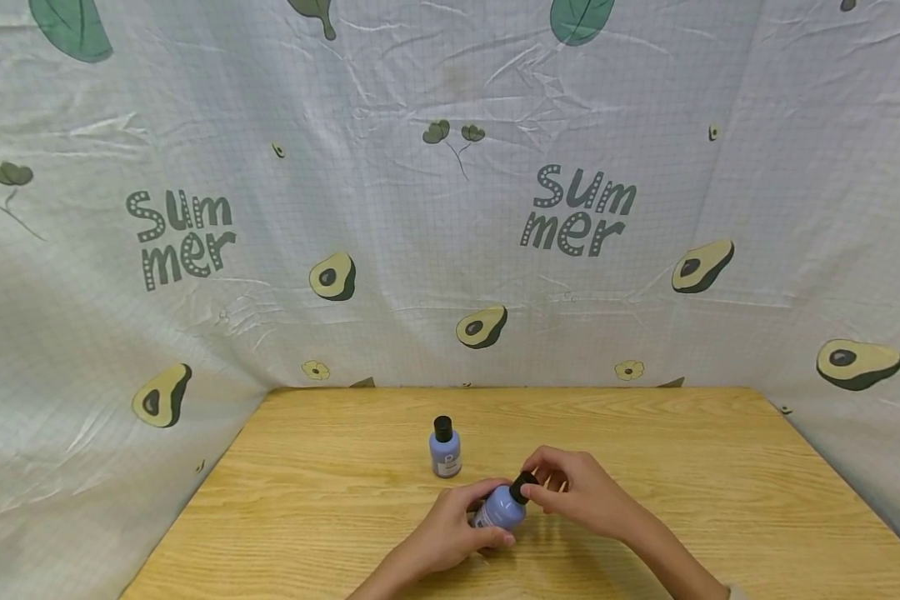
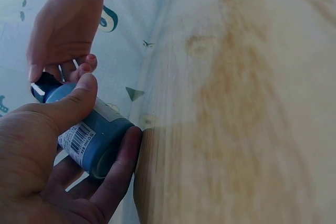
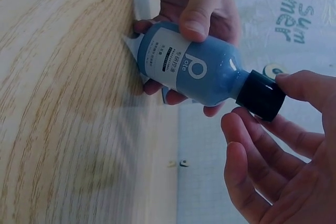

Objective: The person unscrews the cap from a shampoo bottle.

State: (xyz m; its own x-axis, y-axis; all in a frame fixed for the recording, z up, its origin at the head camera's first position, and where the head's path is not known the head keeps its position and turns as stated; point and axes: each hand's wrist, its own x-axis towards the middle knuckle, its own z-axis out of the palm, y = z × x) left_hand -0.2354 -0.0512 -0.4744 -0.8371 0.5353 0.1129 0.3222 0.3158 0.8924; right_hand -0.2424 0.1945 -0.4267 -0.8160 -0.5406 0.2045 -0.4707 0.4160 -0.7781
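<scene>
1. Head view: left hand (image 1: pixel 456 528) grips the tilted blue bottle (image 1: pixel 503 509) midway between the tabletop's (image 1: pixel 307 500) side edges; likely light, slippery, best held round its body.
2. Right hand (image 1: pixel 583 493) pinches its stiff-looking black cap (image 1: pixel 521 485).
3. Another bottle (image 1: pixel 446 454) stands nearer the far edge.

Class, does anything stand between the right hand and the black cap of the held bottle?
Nothing visible does: the right hand pinches the black cap directly. The left hand grips the bottle by its body, and the other bottle stands apart, farther back.
</scene>
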